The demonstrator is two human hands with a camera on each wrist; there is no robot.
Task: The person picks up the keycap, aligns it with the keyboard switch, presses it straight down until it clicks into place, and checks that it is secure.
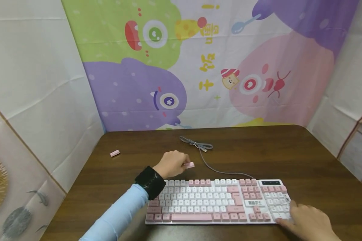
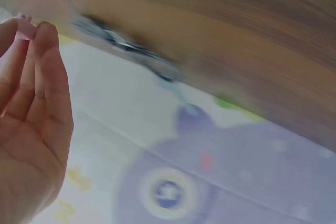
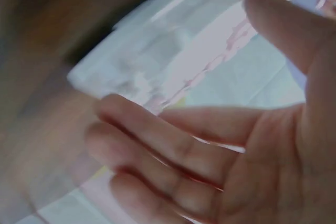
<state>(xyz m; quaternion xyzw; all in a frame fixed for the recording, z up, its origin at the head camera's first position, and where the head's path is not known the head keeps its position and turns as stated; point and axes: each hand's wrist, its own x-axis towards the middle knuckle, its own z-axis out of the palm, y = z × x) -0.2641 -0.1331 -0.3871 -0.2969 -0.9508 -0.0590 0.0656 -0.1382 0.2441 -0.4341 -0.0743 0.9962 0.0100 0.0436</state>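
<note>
My left hand point(image 1: 172, 164) is above the table just behind the keyboard, pinching a small pink keycap point(image 1: 189, 165) between thumb and fingertips. In the left wrist view the same keycap point(image 2: 25, 28) shows its underside stem. A white and pink keyboard point(image 1: 199, 201) lies flat across the front of the table. At its right end is my right hand point(image 1: 310, 219), its thumb by the front corner and its fingers along the side edge. The blurred right wrist view shows those fingers point(image 3: 157, 156) extended beside the keyboard end point(image 3: 142, 51).
Another pink keycap point(image 1: 115, 153) lies alone on the dark wooden table point(image 1: 132, 147) at the back left. The keyboard's grey cable point(image 1: 199, 144) is bundled behind it. A cartoon-printed cloth point(image 1: 196, 100) hangs at the table's back edge.
</note>
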